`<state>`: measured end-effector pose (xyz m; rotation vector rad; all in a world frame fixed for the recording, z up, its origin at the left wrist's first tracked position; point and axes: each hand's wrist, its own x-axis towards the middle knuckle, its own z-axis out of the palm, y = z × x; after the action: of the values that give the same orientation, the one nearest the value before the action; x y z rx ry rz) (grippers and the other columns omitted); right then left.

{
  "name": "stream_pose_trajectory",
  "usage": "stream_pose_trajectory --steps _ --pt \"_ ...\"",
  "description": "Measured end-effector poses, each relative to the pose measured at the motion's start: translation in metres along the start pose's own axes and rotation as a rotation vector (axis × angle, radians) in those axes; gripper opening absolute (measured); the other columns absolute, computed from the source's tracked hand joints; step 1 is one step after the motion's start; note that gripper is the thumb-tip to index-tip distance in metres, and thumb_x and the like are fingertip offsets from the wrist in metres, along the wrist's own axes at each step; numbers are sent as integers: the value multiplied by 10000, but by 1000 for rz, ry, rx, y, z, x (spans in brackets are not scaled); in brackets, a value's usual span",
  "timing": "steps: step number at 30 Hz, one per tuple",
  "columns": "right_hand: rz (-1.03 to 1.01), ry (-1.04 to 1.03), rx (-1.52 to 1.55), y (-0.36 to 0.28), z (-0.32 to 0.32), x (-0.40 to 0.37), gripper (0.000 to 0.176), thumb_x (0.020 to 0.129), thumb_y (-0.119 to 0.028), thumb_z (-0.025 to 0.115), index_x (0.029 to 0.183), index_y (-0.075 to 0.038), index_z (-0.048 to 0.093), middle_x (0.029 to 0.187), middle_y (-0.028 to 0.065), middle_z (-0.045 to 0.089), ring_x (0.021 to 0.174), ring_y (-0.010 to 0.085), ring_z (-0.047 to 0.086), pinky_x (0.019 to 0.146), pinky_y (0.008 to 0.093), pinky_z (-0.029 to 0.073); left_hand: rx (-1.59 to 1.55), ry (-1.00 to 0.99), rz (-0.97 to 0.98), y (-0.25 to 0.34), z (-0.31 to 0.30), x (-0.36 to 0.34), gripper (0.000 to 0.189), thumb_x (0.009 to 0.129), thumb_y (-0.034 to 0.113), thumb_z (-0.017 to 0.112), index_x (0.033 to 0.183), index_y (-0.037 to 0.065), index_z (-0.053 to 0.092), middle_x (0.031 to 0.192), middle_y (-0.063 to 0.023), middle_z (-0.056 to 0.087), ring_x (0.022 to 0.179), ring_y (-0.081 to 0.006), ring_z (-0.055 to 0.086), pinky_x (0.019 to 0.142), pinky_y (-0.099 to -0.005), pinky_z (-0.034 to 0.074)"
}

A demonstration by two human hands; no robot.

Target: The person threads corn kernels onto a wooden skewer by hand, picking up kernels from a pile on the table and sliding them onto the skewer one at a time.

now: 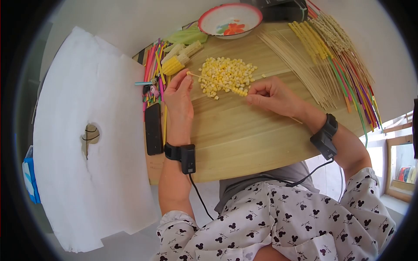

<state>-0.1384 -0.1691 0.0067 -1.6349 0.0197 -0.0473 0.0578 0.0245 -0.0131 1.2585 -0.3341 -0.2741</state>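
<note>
My right hand [274,96] is closed on a thin wooden skewer [213,81] that slants up to the left across the table. A few yellow kernels [239,92] are threaded on it beside my right fingertips. At the skewer's other end, my left hand [178,93] pinches a single corn kernel [189,73] at the tip. Behind the skewer lies a loose pile of yellow corn kernels [226,71]. Left of the pile are a partly stripped corn cob [174,65] and bare cobs [191,48].
An enamel bowl [230,19] stands at the back. Bare skewers [296,61] and kernel-covered skewers [333,37] lie to the right, with coloured sticks. A black phone [153,129] lies left of my left wrist. White foam [96,187] is further left.
</note>
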Motion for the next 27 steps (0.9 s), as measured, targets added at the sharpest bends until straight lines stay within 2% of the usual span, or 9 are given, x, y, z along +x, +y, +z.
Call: stream_pose_trajectory --steps 16,27 --pt "31 4 -42 1 0 0 192 895 -151 622 787 7 620 661 -60 536 616 8 434 530 207 371 23 15 61 -3 -2 3 232 837 -33 645 1068 -31 639 979 -105 674 801 -113 594 728 -216 485" --pt "27 5 -41 1 0 0 189 893 -146 618 781 6 620 652 -61 528 608 12 424 519 209 355 151 41 130 -2 0 2 208 821 2 679 1027 -13 661 940 -76 686 771 -88 574 689 -210 441"
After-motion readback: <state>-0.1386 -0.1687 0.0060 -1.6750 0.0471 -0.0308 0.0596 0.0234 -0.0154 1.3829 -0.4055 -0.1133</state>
